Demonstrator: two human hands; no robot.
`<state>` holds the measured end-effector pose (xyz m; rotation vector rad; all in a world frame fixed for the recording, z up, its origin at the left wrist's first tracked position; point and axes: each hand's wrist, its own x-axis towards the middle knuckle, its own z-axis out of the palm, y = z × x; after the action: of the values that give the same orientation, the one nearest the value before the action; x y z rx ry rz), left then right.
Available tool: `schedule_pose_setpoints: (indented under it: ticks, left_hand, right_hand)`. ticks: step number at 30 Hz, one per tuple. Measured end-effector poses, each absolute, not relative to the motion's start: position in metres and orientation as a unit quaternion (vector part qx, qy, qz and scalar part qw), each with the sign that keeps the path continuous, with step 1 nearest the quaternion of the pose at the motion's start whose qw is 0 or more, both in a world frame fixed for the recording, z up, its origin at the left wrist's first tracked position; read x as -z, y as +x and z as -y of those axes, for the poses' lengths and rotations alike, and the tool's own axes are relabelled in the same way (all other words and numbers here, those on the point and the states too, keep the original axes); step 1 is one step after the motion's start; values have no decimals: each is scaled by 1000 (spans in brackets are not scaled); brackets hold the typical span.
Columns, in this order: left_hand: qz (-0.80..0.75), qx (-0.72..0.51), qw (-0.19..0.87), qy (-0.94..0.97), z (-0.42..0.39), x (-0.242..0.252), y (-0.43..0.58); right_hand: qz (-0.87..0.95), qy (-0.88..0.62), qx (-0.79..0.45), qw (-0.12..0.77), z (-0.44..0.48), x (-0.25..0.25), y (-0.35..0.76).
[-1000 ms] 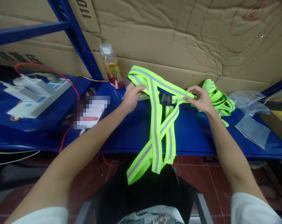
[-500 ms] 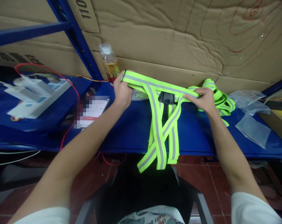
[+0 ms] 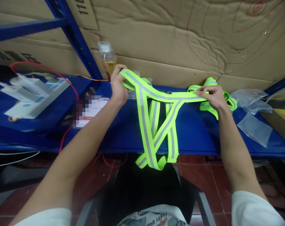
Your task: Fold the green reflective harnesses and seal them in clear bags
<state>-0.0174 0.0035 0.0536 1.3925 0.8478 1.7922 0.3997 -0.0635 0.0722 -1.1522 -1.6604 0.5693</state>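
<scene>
Above the blue shelf (image 3: 199, 135), the left hand (image 3: 118, 86) and right hand (image 3: 211, 97) each pinch one end of the reflective strap vest (image 3: 154, 125), holding its top band stretched level. By this view the band is straightened, while the crossed lower loops hang unfolded past the shelf's front edge. Bare shelf lies between the hands. A bottle (image 3: 108, 59) stands just behind the left hand, and a strap pile (image 3: 228, 103) and plastic bags (image 3: 254, 127) crowd the right.

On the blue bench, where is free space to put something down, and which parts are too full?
Bare bench shows between the hanging reflective straps and the right forearm; another patch lies between the straps and the left forearm. Crowded: the left end, with white power strips; the right end, with plastic bags.
</scene>
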Motion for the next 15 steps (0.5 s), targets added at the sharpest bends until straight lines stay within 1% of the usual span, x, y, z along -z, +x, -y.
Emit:
schedule_pose_setpoints:
  ticks: [2, 4, 8, 12, 15]
  left_hand:
    - [-339, -694, 335, 540, -6, -53, -18]
    - [-343, -692, 322, 547, -9, -53, -21]
    - [-333, -717, 340, 510, -15, -51, -24]
    - [-298, -741, 374, 472, -20, -47, -23]
    - [-313, -736, 362, 479, -23, -42, -25]
  right_hand:
    - [665, -479, -290, 494, 62, -73, 402]
    - [624, -484, -335, 514, 62, -74, 404]
    - [566, -478, -367, 562, 64, -79, 406]
    - [580, -491, -381, 527, 66, -82, 411]
    - [570, -498, -388, 526, 64, -81, 412]
